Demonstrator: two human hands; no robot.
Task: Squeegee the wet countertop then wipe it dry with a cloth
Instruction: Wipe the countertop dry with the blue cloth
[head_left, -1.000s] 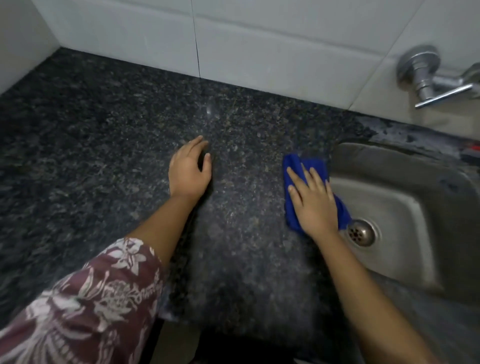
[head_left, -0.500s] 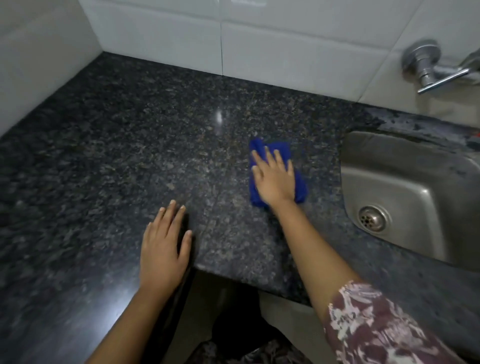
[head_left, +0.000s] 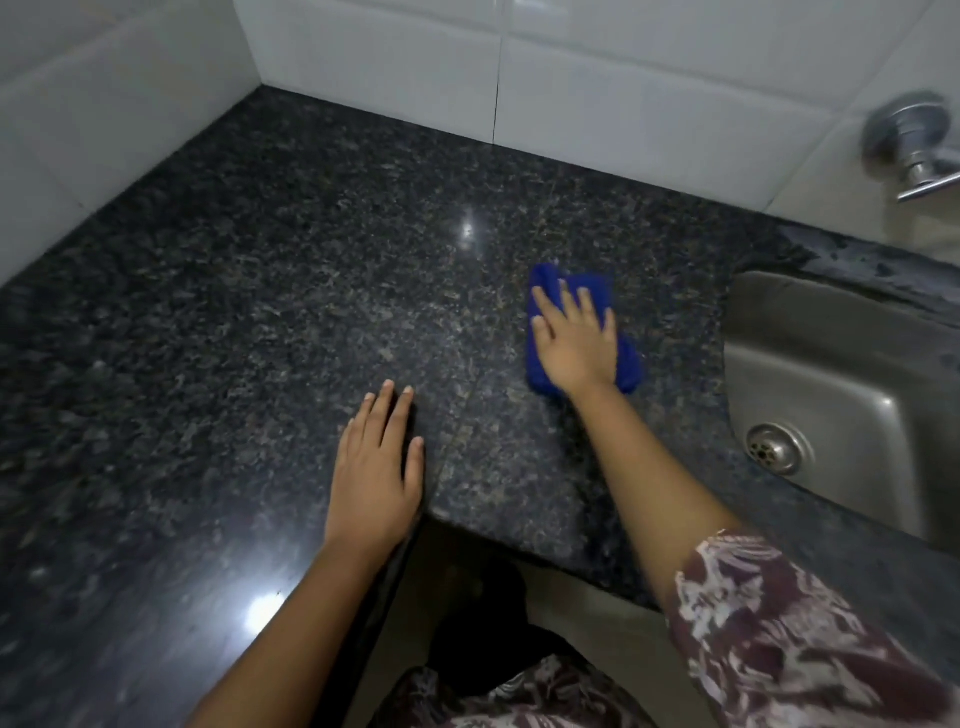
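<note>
A dark speckled granite countertop (head_left: 260, 312) fills the corner under white tiles. My right hand (head_left: 574, 343) lies flat with spread fingers on a folded blue cloth (head_left: 628, 364), pressing it onto the stone just left of the sink. My left hand (head_left: 376, 467) rests palm down on the counter near its inner front corner, fingers together, holding nothing. No squeegee is in view.
A steel sink (head_left: 841, 374) with a round drain (head_left: 774, 448) is sunk into the counter at the right. A metal tap (head_left: 914, 145) sticks out of the tiled wall (head_left: 623, 78) above it. The counter's front edge (head_left: 519, 540) runs below my hands.
My right hand has slid the blue cloth left, away from the sink rim onto open counter. My left hand has drawn back toward the front edge. The view has shifted.
</note>
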